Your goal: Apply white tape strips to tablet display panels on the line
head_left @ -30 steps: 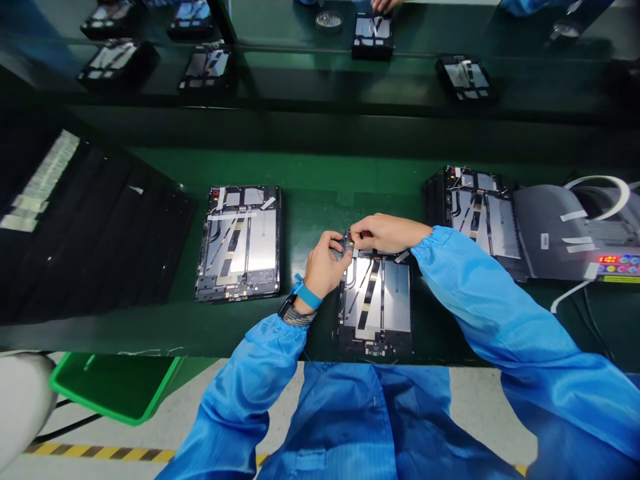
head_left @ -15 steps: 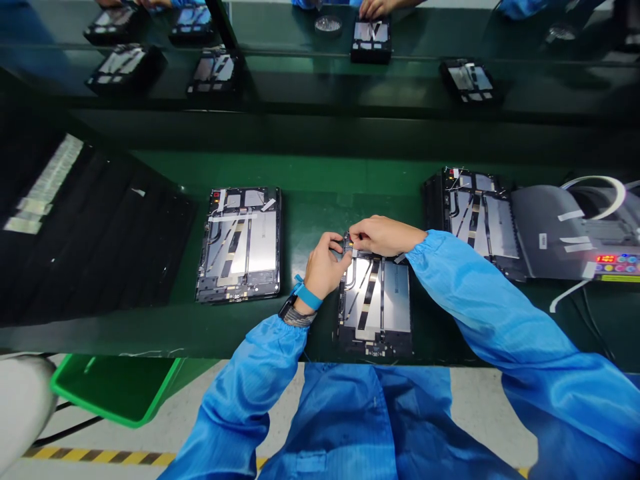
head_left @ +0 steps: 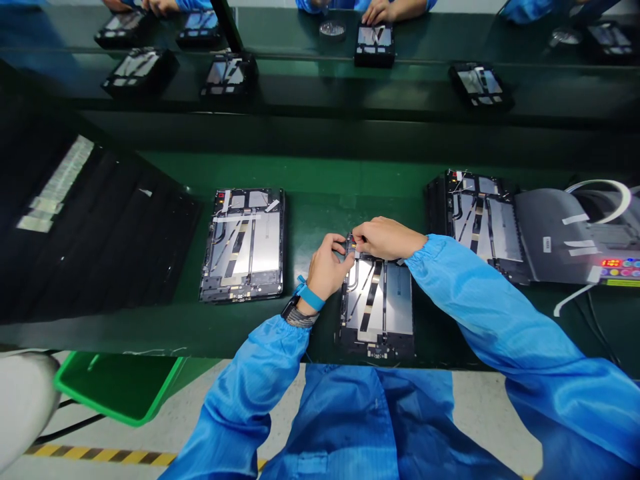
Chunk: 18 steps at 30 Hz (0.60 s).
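Observation:
An opened tablet [head_left: 399, 303] lies on the bench in front of me, its silver back plate, black ribbon cables and small boards exposed. My left hand [head_left: 327, 268], with a blue wrist strap [head_left: 309, 295], curls its thumb and fingers round the tablet's top left corner. My right hand [head_left: 387, 238] reaches over the top edge, thumb and forefinger pinched at that same corner. Whatever sits between those fingertips is hidden or too small to name. Part of the tablet's upper end is covered by my right hand.
More opened tablets [head_left: 265, 247] are stacked to the left, and another stack [head_left: 505, 230] stands right beside a grey machine [head_left: 553, 233] with a lit display. A black stack [head_left: 100, 240] rises far left. Below the bench edge is a green bin [head_left: 150, 400]. Co-workers' hands [head_left: 380, 11] show across.
The whole view has shifted a little, so things appear slightly further right. Both hands keep nearly the same place at the tablet's corner, with the right fingertips still pinched.

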Motion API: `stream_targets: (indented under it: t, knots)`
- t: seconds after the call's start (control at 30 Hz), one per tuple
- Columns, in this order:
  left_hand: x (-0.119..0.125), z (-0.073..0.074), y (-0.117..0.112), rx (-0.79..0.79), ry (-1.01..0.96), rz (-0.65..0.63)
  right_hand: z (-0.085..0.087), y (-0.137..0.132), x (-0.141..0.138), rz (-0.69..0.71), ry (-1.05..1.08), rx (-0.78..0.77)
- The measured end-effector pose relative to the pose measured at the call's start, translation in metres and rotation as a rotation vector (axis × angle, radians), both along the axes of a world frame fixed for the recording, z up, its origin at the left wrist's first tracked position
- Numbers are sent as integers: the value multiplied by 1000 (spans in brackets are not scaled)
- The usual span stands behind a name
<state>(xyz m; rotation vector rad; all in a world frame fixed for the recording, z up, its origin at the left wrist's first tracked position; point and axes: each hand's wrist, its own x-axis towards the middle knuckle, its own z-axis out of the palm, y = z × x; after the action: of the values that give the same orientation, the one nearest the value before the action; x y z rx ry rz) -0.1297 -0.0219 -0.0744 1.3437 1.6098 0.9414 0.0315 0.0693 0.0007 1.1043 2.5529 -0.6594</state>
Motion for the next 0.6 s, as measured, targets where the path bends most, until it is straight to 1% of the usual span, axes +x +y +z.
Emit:
stream_targets:
  t: [0.1,0.33,0.6]
  knots:
    - [0,0,0,-2,-2,1,3,0,-2,16,-27,7]
    - [1,2,-1,-2,-3,5,8,-2,-3,-17,-60,-3]
    - [1,-1,0,5,12,9,4,1,1,-21,5,-44]
